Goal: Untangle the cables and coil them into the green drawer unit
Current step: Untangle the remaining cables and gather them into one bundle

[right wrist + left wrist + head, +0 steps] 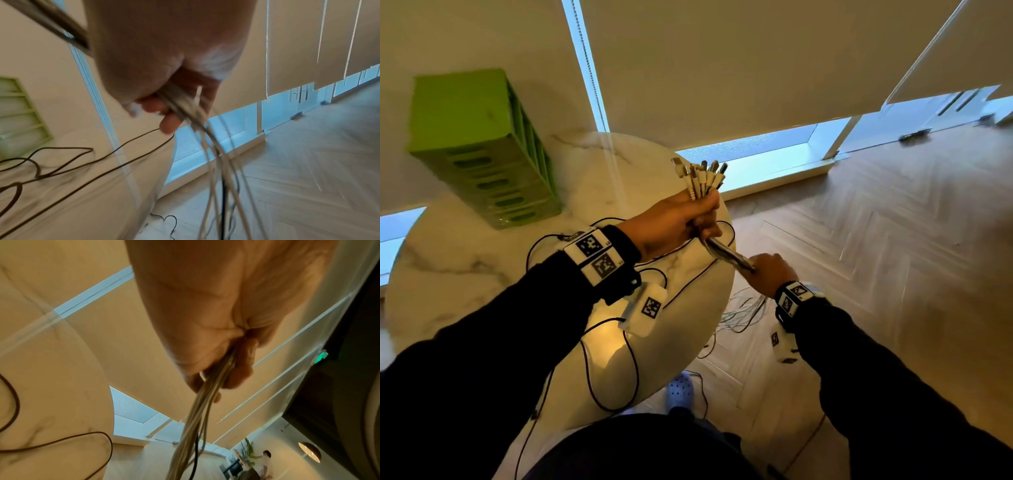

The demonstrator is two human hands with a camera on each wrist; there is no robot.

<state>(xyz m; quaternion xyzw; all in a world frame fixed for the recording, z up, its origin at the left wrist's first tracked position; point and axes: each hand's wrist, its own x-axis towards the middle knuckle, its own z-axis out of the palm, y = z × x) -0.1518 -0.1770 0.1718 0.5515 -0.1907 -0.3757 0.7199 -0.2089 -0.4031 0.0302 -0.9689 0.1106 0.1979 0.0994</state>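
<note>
My left hand grips a bundle of white cables over the table's right edge, their plug ends fanning out above the fist. Lower right, my right hand grips the same bundle, which runs taut between the two hands. Below the right hand the cables spread loose and hang toward the floor. In the left wrist view the cables leave my left hand downward. The green drawer unit stands at the table's far left, its drawers closed.
Thin black cords loop over the round marble table near my left forearm. Loose cable ends lie on the wooden floor beside the table. A shoe shows under the table edge. Window blinds hang behind.
</note>
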